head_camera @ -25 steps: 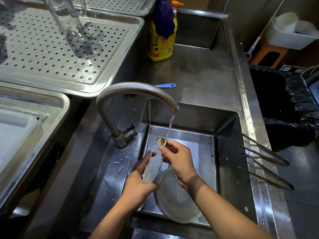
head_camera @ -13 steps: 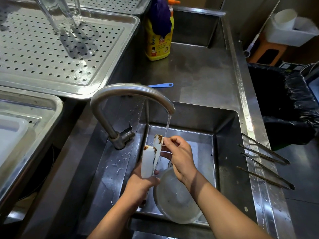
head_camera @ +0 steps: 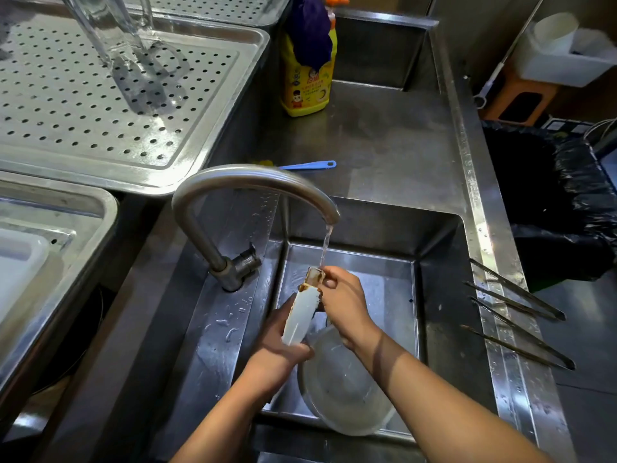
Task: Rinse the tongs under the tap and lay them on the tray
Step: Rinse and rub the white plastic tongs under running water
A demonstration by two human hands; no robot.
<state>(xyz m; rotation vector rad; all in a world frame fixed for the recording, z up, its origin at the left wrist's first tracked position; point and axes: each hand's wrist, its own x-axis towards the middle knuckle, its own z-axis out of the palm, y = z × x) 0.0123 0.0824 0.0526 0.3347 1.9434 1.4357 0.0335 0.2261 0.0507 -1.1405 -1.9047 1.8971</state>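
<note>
Steel table point(head_camera: 384, 155) and sink point(head_camera: 434, 295) fill our view, with water running from the tap point(head_camera: 253, 182). Our left hand point(head_camera: 283, 342) is wrapped round the lower end of the white tongs point(head_camera: 300, 314), and the fingers point(head_camera: 329, 274) of our right hand point(head_camera: 347, 302) pinch their stained upper tip right under the stream. Half a second ago the two blades stood slightly apart; now they are pressed together and sit higher, nearer the spout. Below our wrists a round bowl point(head_camera: 344, 396) lies in the sink. Two more pairs of metal tongs point(head_camera: 514, 315) rest across the sink's right rim. Behind the tap, the holed tray point(head_camera: 100, 105) sits at upper left, a yellow soap bottle point(head_camera: 305, 85) beside it.
</note>
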